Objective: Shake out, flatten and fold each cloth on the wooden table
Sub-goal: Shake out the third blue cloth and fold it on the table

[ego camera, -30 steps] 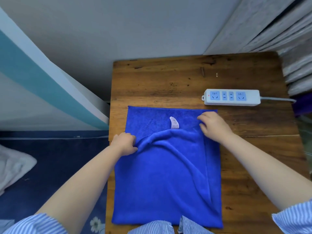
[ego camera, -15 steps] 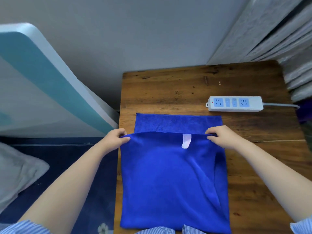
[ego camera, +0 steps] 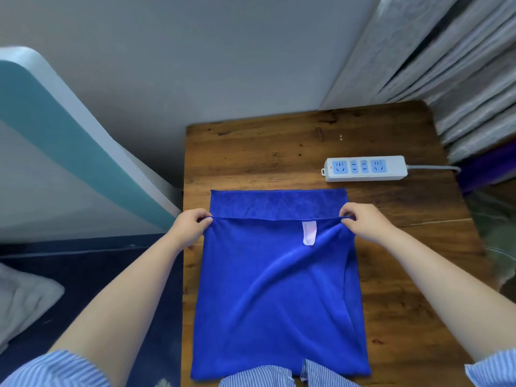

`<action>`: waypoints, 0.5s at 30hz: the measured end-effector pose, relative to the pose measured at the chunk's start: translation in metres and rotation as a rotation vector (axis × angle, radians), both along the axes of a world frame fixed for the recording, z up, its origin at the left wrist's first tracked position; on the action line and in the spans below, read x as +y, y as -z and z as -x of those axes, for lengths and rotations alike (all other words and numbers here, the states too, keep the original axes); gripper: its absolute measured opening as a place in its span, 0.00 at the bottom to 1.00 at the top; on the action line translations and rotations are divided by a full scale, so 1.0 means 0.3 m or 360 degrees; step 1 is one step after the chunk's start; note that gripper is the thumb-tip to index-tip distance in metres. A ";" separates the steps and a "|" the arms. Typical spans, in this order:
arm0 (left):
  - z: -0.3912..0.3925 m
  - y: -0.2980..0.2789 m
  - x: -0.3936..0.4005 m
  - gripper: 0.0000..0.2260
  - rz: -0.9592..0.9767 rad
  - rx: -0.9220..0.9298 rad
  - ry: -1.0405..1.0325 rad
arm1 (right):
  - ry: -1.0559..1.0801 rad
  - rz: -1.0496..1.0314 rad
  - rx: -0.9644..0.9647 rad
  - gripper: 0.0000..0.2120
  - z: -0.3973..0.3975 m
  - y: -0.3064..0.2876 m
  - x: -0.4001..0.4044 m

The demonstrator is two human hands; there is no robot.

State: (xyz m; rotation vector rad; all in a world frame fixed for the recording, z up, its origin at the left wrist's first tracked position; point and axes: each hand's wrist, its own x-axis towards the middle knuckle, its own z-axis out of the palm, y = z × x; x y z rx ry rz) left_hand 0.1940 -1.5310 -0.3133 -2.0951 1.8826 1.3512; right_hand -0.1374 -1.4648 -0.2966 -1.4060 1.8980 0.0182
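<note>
I see left hand [ego camera: 190, 229] and right hand [ego camera: 363, 222] pinching top-layer corners of blue cloth [ego camera: 279, 303] on desk [ego camera: 251, 152]; power strip [ego camera: 365, 168] far right.

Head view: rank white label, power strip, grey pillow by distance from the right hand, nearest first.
From the right hand, which pinches the blue cloth:
1. White label, just to its left on the cloth's top layer.
2. Power strip, beyond it at the table's far right.
3. Grey pillow, far left, off the table.
</note>
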 end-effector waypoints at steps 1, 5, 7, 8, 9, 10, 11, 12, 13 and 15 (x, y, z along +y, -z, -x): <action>0.006 0.000 -0.009 0.09 0.0073 -0.0005 -0.0022 | 0.0077 0.0059 -0.0004 0.04 0.009 -0.001 -0.003; 0.026 0.017 -0.069 0.10 0.0221 -0.0016 -0.0100 | 0.0303 0.0187 -0.0111 0.05 0.047 -0.005 -0.045; 0.043 0.038 -0.109 0.10 0.0262 -0.0043 -0.0133 | 0.0327 0.0194 -0.0078 0.05 0.060 0.008 -0.074; 0.055 0.049 -0.128 0.10 0.0289 -0.0075 -0.0130 | 0.0333 0.0194 -0.0041 0.06 0.064 0.020 -0.089; 0.068 0.060 -0.147 0.10 0.0312 -0.0123 -0.0118 | 0.0340 0.0185 0.0004 0.07 0.069 0.035 -0.105; 0.083 0.075 -0.169 0.11 0.0322 -0.0184 -0.0095 | 0.0342 0.0166 0.0056 0.08 0.071 0.053 -0.124; 0.095 0.086 -0.184 0.11 0.0330 -0.0262 -0.0049 | 0.0327 0.0150 0.0116 0.09 0.070 0.069 -0.139; 0.105 0.100 -0.200 0.11 0.0341 -0.0361 0.0034 | 0.0292 0.0140 0.0186 0.10 0.069 0.088 -0.155; 0.111 0.113 -0.209 0.12 0.0356 -0.0465 0.0139 | 0.0228 0.0139 0.0266 0.10 0.067 0.107 -0.165; 0.115 0.144 -0.226 0.12 0.0361 -0.0627 0.0341 | 0.0035 0.0139 0.0404 0.12 0.068 0.150 -0.181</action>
